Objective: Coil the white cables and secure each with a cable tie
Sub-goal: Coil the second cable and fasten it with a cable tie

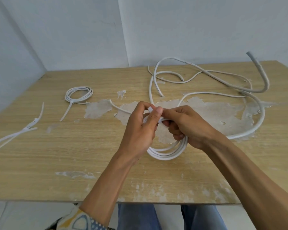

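Note:
Over the middle of the wooden table (40,171), both hands hold a coil of white cable (166,154). My right hand (188,127) has its fingers curled through the coil's right side. My left hand (140,131) pinches a white cable tie (151,109) at the top of the coil, thumb against my right thumb. The cable's free end (120,108) sticks out to the left. A finished coil (78,95), bound with a cable tie whose tail points toward me, lies at the left rear.
Loose white cables (206,72) sprawl over the right rear of the table, and one thick cable (249,130) curves round near my right hand. Spare cable ties (15,135) lie at the left edge. Walls close the back and left. The veneer is peeled in patches.

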